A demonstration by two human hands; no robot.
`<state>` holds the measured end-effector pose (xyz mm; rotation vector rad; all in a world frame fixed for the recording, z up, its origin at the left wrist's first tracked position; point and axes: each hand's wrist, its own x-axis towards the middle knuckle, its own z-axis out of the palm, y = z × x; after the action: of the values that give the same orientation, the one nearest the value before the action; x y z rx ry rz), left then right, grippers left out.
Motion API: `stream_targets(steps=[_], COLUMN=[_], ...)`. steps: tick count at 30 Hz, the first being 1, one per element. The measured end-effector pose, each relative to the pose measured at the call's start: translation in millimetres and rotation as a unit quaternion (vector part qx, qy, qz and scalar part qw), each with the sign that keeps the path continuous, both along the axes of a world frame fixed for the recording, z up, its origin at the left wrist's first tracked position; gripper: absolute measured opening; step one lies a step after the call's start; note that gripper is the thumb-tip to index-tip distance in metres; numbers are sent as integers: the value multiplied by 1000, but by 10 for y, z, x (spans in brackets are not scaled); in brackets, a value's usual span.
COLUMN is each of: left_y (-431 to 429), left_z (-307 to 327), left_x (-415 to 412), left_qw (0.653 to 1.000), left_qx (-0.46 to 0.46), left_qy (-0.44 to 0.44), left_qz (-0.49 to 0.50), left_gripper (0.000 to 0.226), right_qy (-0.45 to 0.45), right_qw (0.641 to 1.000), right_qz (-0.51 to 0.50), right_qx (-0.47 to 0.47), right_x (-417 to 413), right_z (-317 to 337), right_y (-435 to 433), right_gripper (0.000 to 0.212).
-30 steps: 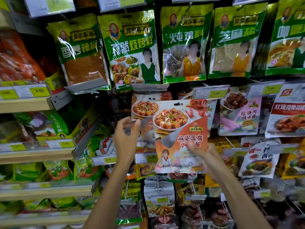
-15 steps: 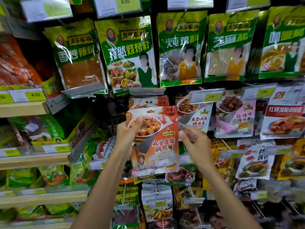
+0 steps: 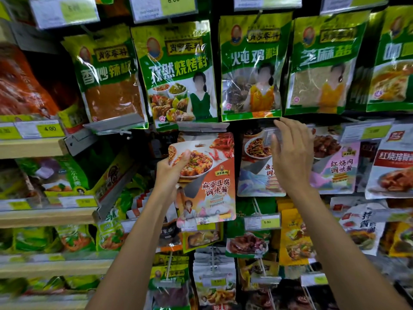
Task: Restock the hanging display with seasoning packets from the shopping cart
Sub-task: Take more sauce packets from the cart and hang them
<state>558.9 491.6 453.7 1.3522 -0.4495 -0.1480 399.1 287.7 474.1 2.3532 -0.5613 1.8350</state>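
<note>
Head view: left hand (image 3: 171, 173) grips orange packet (image 3: 209, 184) by top-left corner, upright, just before display (image 3: 202, 127). Right hand (image 3: 290, 159) – fingers (image 3: 290, 130) pinch clear tag (image 3: 269, 136) above hung packet (image 3: 257, 177). Green packets (image 3: 181, 72) hang above.

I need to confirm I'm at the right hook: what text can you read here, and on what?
"麻婆豆腐调味酱": orange packet, gripped by the left hand.
"孜然烧烤料": green packet above it.
"炖鸡料": second green packet.
"红烧肉调味酱": pink packet.
"6.00": top tag.
"4.00": shelf tag.
"5.00": lower tag.
Clear tag, pinched by the right hand: too blurred to read.
</note>
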Motion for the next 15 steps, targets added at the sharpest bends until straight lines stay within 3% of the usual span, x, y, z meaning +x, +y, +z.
stream_targets(steps=[15], left_y=[-224], left_z=[36], left_x=[105], left_qw=[999], left_qx=[25], left_qy=[24], left_qz=[21], left_gripper=[24], right_qy=[-30], right_qw=[1000], right_qz=[5], right_qx=[5], right_x=[-25], right_z=[-58], right_y=[-22], right_gripper=[33])
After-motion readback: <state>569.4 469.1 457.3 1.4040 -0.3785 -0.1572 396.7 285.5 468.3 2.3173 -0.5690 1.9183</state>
